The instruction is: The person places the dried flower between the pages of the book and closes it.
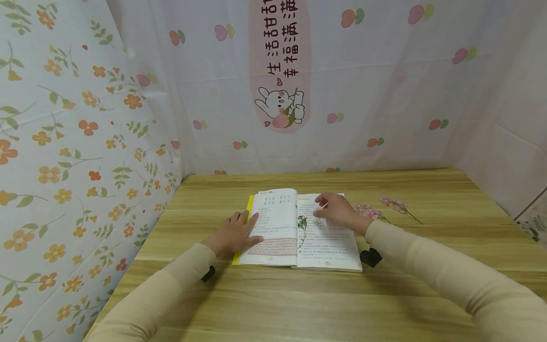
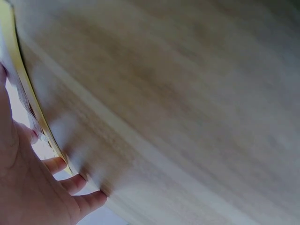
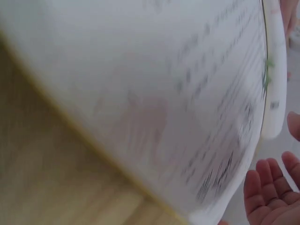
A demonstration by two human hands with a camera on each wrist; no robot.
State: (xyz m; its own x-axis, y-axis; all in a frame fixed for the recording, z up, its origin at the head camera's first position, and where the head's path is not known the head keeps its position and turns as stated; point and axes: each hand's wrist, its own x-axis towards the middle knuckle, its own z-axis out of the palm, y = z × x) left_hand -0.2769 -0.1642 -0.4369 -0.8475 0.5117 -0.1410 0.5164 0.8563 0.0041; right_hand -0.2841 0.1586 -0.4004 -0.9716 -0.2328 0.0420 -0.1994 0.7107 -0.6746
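An open book with a yellow cover edge lies on the table. My left hand rests on its left page and side edge, fingers spread; in the left wrist view, several fingertips reach past the yellow edge. Over the right page hovers my right hand, its fingers loosely bent. The right wrist view shows the thumb and fingers apart, with nothing visible between them. A purple flower sprig with a green stem lies near the book's gutter. Just below the right fingertips, a small pale flower lies on the page.
Pink flower sprigs lie on the wooden table to the right of the book, one cluster partly behind the right wrist. Patterned cloth hangs behind and at the sides.
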